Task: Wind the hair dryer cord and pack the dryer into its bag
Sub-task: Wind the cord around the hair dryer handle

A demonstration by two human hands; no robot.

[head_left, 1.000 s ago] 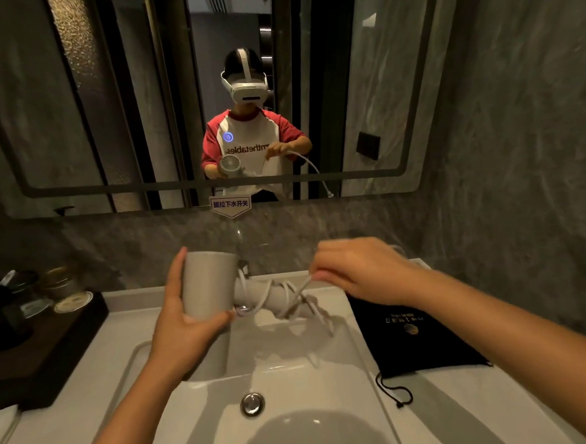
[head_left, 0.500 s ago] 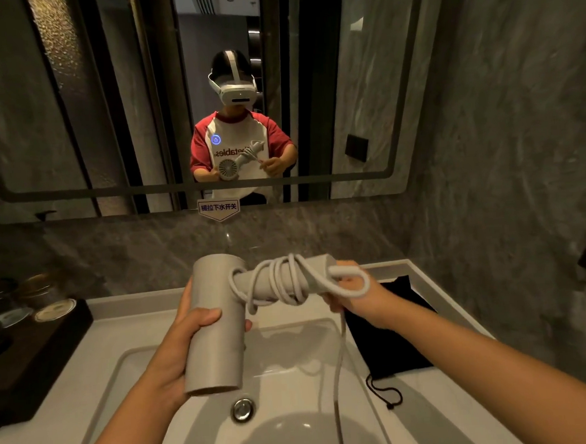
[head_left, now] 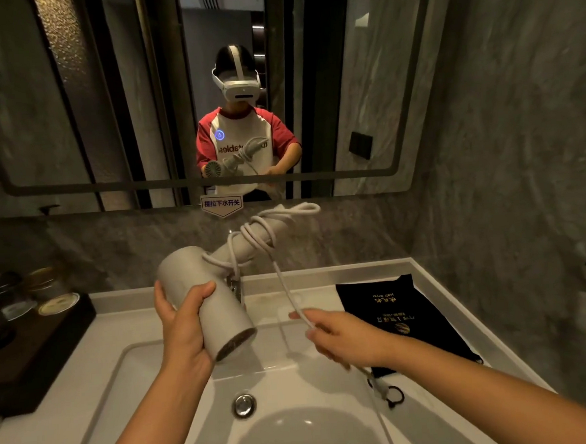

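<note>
My left hand point(head_left: 181, 318) grips the barrel of a pale grey hair dryer point(head_left: 207, 295) above the sink, its handle tilted up and to the right. Several turns of the white cord point(head_left: 281, 277) wrap the handle, with a loop sticking out past the handle's end. A free length of cord runs down to my right hand point(head_left: 343, 339), which pinches it lower right of the dryer. The cord continues under that hand toward the counter. A black drawstring bag point(head_left: 403, 314) with gold lettering lies flat on the counter to the right.
A white sink basin point(head_left: 140, 385) with a chrome drain plug point(head_left: 243, 405) lies below my hands. A chrome faucet point(head_left: 234, 287) stands behind the dryer. A dark wooden tray point(head_left: 35, 354) with jars sits at the left. A mirror and stone walls enclose the back and right.
My right hand has left the handle's end and dropped down and right, drawing a length of cord out. The dryer has tilted so its handle points up to the right.
</note>
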